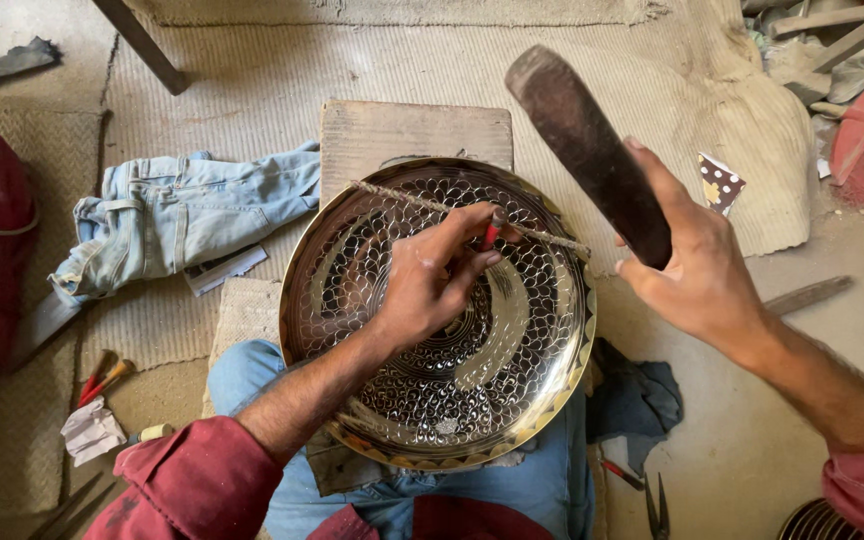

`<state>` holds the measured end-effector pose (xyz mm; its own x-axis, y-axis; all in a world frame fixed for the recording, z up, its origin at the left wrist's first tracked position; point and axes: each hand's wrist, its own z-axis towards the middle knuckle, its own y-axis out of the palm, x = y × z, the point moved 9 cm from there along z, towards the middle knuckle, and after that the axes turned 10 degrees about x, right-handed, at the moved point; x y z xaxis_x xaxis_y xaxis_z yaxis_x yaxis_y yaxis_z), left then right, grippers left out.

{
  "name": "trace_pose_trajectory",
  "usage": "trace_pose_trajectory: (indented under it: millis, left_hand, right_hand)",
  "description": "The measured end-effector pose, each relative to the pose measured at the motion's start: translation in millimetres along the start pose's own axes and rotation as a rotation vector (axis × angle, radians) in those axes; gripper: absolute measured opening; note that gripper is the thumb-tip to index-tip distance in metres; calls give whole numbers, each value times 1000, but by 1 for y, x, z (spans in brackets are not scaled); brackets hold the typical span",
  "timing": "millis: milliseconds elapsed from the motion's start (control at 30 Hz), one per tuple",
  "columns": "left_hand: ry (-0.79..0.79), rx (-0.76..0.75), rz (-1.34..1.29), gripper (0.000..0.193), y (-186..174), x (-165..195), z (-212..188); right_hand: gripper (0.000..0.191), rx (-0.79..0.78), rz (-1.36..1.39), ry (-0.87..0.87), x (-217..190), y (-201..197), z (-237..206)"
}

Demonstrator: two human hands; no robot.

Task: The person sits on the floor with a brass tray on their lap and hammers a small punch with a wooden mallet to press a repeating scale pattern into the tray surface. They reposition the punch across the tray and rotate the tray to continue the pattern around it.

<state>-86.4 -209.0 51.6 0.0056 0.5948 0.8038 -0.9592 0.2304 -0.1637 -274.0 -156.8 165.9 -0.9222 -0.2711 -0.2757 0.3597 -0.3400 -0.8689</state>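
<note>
My left hand (432, 275) pinches 1 red punch (491, 236) upright on the plate (372, 420); my right hand (697, 265) grips the mallet (582, 140) raised right of it.

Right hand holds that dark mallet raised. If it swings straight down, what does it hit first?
Likely the thin red-tipped punch that the left hand pinches upright on the round engraved brass tray; the right hand holds the dark wooden mallet above, depth unclear.

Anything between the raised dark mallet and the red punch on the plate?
Nothing visible. The right hand holds the dark mallet up and to the right of the red punch, pinched by the left hand on the engraved plate. The cord runs close by the punch.
</note>
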Motion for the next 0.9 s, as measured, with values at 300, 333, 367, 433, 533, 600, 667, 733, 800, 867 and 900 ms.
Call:
trace_pose_trajectory:
  millis: [300, 333, 367, 433, 533, 600, 667, 733, 800, 867, 900]
  left_hand:
    - [-38, 43, -21, 41, -1, -9, -2]
    - [-44, 40, -10, 41, -1, -10, -1]
    - [-47, 39, 1, 40, 0, -9, 0]
    - [-100, 47, -38, 39, -3, -8, 4]
    - [-196, 90, -143, 37, -16, -3, 12]
    - [-288, 118, -170, 37, -30, 0, 14]
    - [-398, 144, -131, 40, -50, 3, 9]
    - [-293, 206, -187, 44, -77, 25, 1]
    - [-195, 290, -207, 42, -113, 41, -13]
    - [-61, 439, -47, 39, -162, 50, -36]
    - [-73, 537, 7, 37, -188, 46, -53]
  right_hand:
    - [86, 95, 245, 148, 11, -8, 3]
    - [83, 96, 173, 75, 4, -10, 4]
    - [87, -17, 31, 75, 4, -1, 3]
    - [96, -248, -251, 83, 11, 18, -6]
    - [81, 93, -140, -28, 3, 4, -10]
    - [83, 213, -91, 42, 20, 2, -30]
    - [82, 316, 94, 179, 44, 11, -58]
    - [80, 380, 421, 395, 69, 37, -100]
    - [50, 515, 510, 433, 73, 55, -146]
    - [49, 575, 519, 633, 88, 79, -195]
    - [53, 590, 455, 691, 91, 88, -216]
